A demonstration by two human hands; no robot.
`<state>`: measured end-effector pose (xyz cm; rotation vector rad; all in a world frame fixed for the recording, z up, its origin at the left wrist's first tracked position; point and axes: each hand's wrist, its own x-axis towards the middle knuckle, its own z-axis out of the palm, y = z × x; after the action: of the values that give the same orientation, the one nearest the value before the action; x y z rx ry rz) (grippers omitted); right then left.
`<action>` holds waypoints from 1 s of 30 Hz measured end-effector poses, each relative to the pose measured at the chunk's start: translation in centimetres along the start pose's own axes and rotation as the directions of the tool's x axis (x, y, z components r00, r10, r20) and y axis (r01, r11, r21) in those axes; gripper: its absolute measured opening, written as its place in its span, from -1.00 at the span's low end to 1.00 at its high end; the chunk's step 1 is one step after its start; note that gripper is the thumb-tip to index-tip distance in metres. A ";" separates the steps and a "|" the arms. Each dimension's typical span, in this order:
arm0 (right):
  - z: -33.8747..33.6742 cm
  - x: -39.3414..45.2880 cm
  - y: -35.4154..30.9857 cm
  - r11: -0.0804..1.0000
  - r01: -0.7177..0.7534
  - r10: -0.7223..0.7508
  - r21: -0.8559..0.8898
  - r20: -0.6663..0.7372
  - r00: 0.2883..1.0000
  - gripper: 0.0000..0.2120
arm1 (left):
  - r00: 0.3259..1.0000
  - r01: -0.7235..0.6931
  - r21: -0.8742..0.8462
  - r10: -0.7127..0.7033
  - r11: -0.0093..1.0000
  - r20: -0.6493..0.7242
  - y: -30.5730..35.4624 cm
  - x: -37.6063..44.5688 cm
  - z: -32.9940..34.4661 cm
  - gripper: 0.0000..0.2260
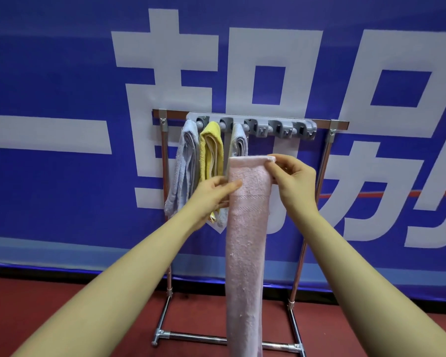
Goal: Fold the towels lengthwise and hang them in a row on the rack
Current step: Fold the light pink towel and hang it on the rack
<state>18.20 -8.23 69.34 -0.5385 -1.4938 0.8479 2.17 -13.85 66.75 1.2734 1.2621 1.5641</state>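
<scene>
The right hand [291,179] pinches the top corner of a long, nubbly pink towel [245,253] (folded into a narrow strip) held in front of the chrome rack [322,161], while the left hand [211,194] pinches its left edge; blue [184,161], yellow [211,150] and grey [238,141] towels hang from the grey plastic clip bar [250,123]

The long towel [246,243] at centre is pale pink w/ a woven band pattern near its top. On the rack [326,150] hang three towels: light blue-grey towel [183,166] at left, yellow towel [211,150] in the middle, grey-white towel [239,140] at right. Rack poles are shiny chrome, top bar is brown, clip strip [252,123] is grey w/ darker grey clips. The banner [62,73] behind is blue w/ big white characters, and an orange-red stripe at right. Floor [49,300] is dark red.
</scene>
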 end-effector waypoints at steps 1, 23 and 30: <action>0.1 0.2 -0.1 1.000 -0.013 0.014 0.026 -0.012 1.000 -0.89 | 0.999 0.039 -0.002 -0.039 0.999 0.037 -0.5 -0.2 -0.1 -0.79; -0.5 2.0 3.2 0.922 -0.339 0.370 0.188 -0.170 0.913 -0.84 | 0.996 0.017 -0.011 -0.018 1.000 -0.083 -0.7 0.5 1.3 -0.94; -0.2 -1.4 5.8 0.832 -0.551 0.542 0.072 0.109 0.833 -0.64 | 0.989 0.012 0.067 -0.002 0.998 -0.145 1.6 2.3 1.3 -0.92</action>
<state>17.67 -5.71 64.01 -0.8885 -1.3756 1.4020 2.99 -11.73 68.87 1.2132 1.4198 1.6463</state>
